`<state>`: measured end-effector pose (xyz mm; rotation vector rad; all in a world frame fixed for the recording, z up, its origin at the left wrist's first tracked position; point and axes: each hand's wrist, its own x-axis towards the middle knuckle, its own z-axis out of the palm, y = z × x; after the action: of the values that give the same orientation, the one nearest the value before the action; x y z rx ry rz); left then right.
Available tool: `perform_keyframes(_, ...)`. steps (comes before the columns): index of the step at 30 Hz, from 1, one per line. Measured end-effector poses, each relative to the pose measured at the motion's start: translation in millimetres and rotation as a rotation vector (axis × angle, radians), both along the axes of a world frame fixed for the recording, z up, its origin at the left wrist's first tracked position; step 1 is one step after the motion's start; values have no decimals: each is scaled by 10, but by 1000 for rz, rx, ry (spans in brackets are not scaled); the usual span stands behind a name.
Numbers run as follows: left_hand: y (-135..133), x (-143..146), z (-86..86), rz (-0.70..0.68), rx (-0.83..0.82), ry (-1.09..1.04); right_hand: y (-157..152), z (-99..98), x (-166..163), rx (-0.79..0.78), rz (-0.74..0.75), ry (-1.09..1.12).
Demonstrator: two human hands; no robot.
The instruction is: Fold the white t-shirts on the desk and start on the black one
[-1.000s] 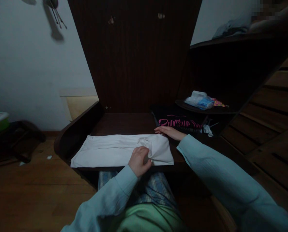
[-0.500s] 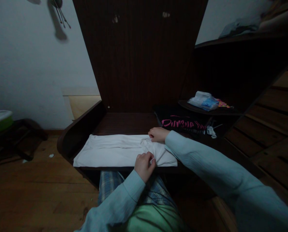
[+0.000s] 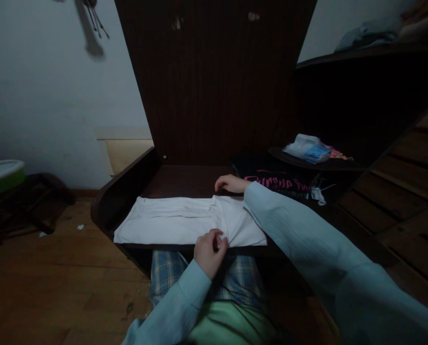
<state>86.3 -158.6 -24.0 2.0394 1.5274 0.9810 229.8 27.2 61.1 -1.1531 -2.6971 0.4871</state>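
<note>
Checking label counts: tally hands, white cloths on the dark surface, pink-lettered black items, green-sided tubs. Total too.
Hands: 2 (left hand, right hand)
White cloth: 1
Pink-lettered black item: 1
Green-sided tub: 1
Total: 5

A white cloth lay along the near edge of the surface, creased toward its right end. The left hand curled at the cloth's near edge; the right hand, loosely bent, was just beyond its far edge. Toward the surface's far right corner lay black fabric with pink lettering
</note>
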Motion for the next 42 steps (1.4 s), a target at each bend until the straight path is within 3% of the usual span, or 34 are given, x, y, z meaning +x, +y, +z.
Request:
perform_keyframes(2, 58, 11, 24, -4, -38, 31, -35, -30, 30, 15, 163, -63)
perform_keyframes(5, 117, 38, 50, 6, -42, 102, -129, -82, 5, 53, 236, -183)
perform_keyframes(12, 95, 36, 67, 37, 62, 100, -276, -77, -165, 145, 165, -312)
perform_keyframes(18, 71, -29, -23, 93, 138, -104, -239, 1, -248, 251, 91, -184)
perform_keyframes(24, 55, -179, -107, 169, 155, -28, -239, -65, -240, 155, 74, -158)
perform_keyframes(26, 42, -232, -95, 127, 188, 15, -196, -19, -108, 141, 28, -63)
perform_keyframes(29, 32, -267, -59, -90, 241, 54, -108, 74, 184, 139, -57, 55)
perform_keyframes(33, 72, -227, -65, -349, 230, 183, -85, 35, 470, 31, -123, -22)
perform_keyframes(38, 142, -177, -123, -336, 242, 269, -193, -203, 401, 24, -67, -61)
perform_keyframes(42, 159, -235, -77, -301, 265, 309, -236, -327, 207, 14, -78, -47)
